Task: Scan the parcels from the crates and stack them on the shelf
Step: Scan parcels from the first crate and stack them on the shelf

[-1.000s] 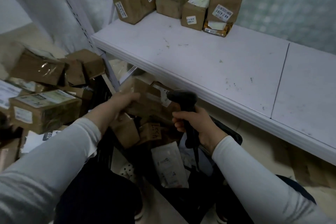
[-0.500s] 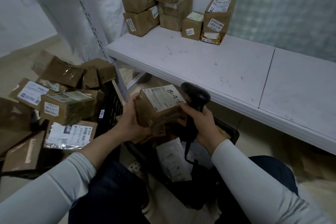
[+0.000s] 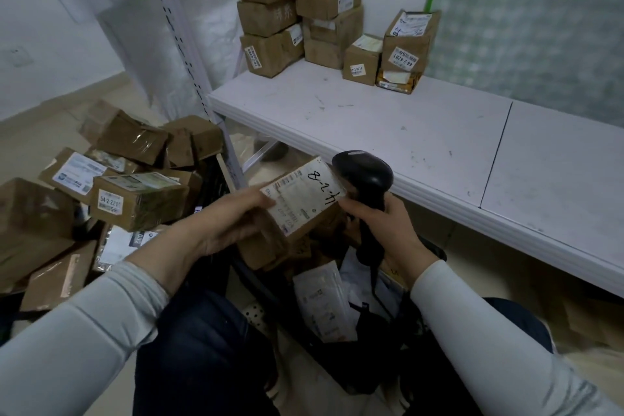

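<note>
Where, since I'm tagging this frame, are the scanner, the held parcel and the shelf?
scanner [image 3: 364, 174], head view, on its black head.
held parcel [image 3: 304, 201], head view, on its white label.
shelf [image 3: 388, 132], head view, on its bare top.

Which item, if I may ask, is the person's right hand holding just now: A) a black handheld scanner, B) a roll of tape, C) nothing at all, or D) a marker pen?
A: the right hand grips the handle of the scanner, whose black head sits right beside the labelled parcel held in the left hand.
</note>
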`<action>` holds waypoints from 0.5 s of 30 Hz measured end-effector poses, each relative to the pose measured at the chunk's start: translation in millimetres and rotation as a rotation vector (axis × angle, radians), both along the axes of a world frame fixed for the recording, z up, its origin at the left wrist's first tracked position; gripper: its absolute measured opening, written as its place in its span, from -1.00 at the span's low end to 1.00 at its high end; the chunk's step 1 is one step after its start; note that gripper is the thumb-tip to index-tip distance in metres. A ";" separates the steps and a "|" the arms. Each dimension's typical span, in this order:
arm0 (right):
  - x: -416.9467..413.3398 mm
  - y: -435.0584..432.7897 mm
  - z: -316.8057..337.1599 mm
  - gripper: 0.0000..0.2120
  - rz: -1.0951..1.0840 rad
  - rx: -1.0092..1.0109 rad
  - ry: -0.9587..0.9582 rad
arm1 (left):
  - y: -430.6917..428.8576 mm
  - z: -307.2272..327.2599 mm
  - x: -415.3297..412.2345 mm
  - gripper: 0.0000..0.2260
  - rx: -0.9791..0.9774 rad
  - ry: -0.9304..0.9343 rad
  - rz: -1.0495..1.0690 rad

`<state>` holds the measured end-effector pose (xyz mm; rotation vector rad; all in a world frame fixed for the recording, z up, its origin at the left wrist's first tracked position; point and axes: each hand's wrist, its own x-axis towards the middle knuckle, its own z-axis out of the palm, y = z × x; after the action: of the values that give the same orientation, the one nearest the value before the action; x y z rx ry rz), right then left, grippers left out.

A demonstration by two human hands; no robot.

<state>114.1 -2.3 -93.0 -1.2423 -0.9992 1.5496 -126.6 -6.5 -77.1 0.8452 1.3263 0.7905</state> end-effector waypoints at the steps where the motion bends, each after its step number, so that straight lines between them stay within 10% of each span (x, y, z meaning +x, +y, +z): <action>1: 4.4 -2.9 4.7 -0.85 0.055 0.053 -0.104 | 4.9 2.9 -5.1 -0.69 0.018 0.054 -0.005; 7: 14.7 -21.2 39.7 -0.87 0.416 0.176 -0.383 | 30.2 22.6 -23.7 -0.75 0.020 0.241 0.064; 15: 8.7 -27.1 56.4 -0.73 0.477 0.324 -0.681 | 45.9 33.5 -30.1 -0.20 -0.012 0.423 -0.036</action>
<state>122.8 -29.3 -36.6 -1.3833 -2.0188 1.2233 -156.7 39.4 -43.6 1.0617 1.6789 0.5922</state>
